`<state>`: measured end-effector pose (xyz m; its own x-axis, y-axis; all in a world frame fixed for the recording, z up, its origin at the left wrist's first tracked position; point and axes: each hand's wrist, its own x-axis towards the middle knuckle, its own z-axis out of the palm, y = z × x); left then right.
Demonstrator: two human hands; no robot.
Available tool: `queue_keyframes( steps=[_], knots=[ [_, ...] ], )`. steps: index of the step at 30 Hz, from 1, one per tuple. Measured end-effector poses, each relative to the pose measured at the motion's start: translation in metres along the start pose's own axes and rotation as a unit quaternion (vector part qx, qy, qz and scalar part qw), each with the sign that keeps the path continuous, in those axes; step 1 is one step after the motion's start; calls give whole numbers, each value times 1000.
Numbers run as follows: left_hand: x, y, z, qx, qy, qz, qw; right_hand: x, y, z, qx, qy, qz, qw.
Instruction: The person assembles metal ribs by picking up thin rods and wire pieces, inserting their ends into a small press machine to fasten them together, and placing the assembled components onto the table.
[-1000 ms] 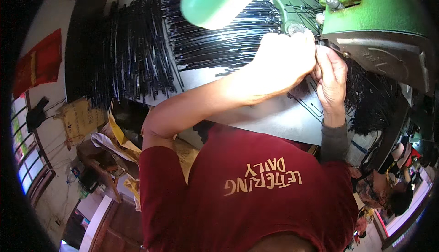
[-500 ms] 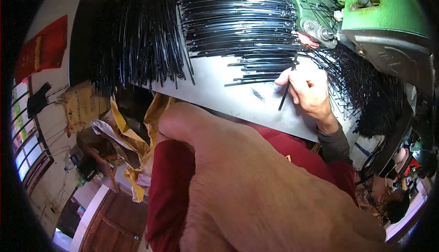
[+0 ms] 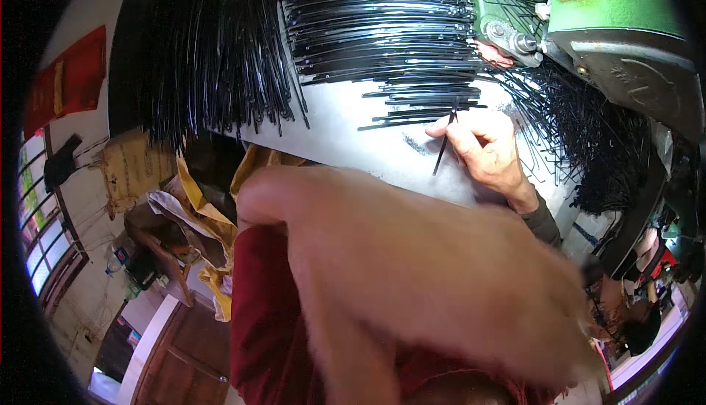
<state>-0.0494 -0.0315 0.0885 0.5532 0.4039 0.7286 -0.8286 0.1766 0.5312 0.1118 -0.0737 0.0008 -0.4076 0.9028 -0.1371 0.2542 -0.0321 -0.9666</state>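
Observation:
My right hand [image 3: 487, 147] is over the pale worktop [image 3: 327, 122], its thumb and fingers closed on one thin black rod [image 3: 440, 156]. The rod tilts, its lower end pointing toward me. Just beyond that hand lies a layer of black rods [image 3: 382, 44], side by side across the worktop. My left hand [image 3: 426, 250] looms large and blurred in the foreground, very close to the camera. It hides part of the worktop edge and my lap, and its fingers cannot be made out.
A bundle of black rods [image 3: 228, 59] lies lengthwise at the left. A green machine [image 3: 625, 11] stands at upper right, above a tangled heap of black rods [image 3: 596, 125]. Yellow-and-white sacking [image 3: 193, 206] hangs below the worktop's left edge. A dark wooden cabinet [image 3: 184, 357] is at lower left.
My right hand has shifted slightly left and toward me, still gripping the rod. My left hand has swung in front of the camera and is more smeared; the view has shifted a little.

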Motion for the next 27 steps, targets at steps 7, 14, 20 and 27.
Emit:
queue_keyframes(
  steps=[7,14,20,27],
  knots=[
    [-52,3,-76,773,128,-168,598,2,0,10,-48,-7,-140,989],
    [-71,-23,-109,850,128,-163,485,-4,0,6,-17,18,-127,992],
    [-70,-26,-107,815,156,-96,550,-30,20,2,11,142,-63,988],
    [-66,-35,-102,850,130,-152,487,-27,11,-1,-318,65,-211,922]
  ],
)
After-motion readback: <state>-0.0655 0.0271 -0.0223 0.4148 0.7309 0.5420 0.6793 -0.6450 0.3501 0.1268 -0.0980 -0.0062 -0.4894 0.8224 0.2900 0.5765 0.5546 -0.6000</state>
